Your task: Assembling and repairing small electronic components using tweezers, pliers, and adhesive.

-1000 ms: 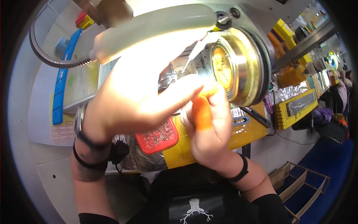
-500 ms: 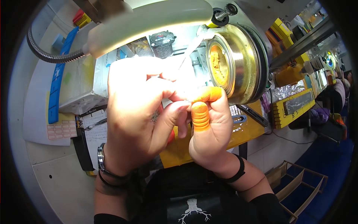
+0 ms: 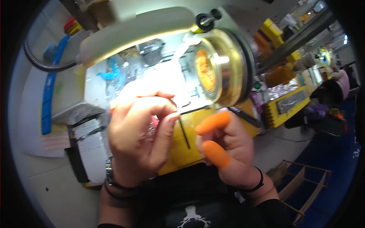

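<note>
Thumb and forefinger of my left hand (image 3: 142, 125) are pinched together over the work surface, on something too small to make out. Between its palm and thumb shows a bit of a red thing (image 3: 154, 121), mostly hidden. My right hand (image 3: 232, 144), with orange finger cots (image 3: 216, 123) on thumb and forefinger, is apart from the left. Its thumb and forefinger are spread with nothing seen between them, and the other fingers are curled. Just below the left fingertips runs a thin dark rod (image 3: 184, 133) over the yellow mat (image 3: 175, 155); whether it touches them I cannot tell.
A glowing lamp (image 3: 137, 36) on a flexible metal neck hangs over the bench. Behind my right hand stands a large clear-yellow spool (image 3: 228, 68). At left are a white box (image 3: 68, 91), a blue ruler-like strip (image 3: 53, 87) and papers (image 3: 89, 144). A yellow tray (image 3: 289, 106) lies right.
My hands were together at the fingertips; now my right hand has drawn away right and down, its thumb and forefinger apart. My left hand keeps its pinch. The whole view has shifted slightly.
</note>
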Available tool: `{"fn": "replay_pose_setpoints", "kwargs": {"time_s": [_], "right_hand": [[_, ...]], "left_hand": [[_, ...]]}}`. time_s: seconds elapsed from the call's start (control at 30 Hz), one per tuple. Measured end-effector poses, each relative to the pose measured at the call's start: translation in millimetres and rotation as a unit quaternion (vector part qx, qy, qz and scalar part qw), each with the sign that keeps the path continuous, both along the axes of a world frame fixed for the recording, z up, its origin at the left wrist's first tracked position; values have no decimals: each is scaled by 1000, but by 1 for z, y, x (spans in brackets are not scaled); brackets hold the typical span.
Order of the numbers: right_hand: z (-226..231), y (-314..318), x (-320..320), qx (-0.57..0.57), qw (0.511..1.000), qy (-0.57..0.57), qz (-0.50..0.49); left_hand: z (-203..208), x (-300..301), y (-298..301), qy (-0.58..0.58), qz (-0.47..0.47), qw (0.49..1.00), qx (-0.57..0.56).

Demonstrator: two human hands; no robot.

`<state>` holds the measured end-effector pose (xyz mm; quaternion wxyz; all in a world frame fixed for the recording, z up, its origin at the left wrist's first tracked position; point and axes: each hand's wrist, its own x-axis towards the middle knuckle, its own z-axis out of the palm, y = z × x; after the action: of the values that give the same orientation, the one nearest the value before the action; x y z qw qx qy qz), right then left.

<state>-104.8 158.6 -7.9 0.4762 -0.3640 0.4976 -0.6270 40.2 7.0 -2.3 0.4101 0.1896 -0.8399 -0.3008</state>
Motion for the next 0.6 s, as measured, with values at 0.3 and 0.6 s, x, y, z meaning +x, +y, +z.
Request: {"fn": "replay_pose_setpoints", "kwargs": {"time_s": [0.3, 0.6], "right_hand": [[21, 29, -202, -113, 793, 283, -528], [45, 70, -301, -149, 733, 403, -527]], "left_hand": [[-30, 6, -10, 60, -93, 992, 63], [-34, -10, -11, 110, -65, 991, -31]]}}
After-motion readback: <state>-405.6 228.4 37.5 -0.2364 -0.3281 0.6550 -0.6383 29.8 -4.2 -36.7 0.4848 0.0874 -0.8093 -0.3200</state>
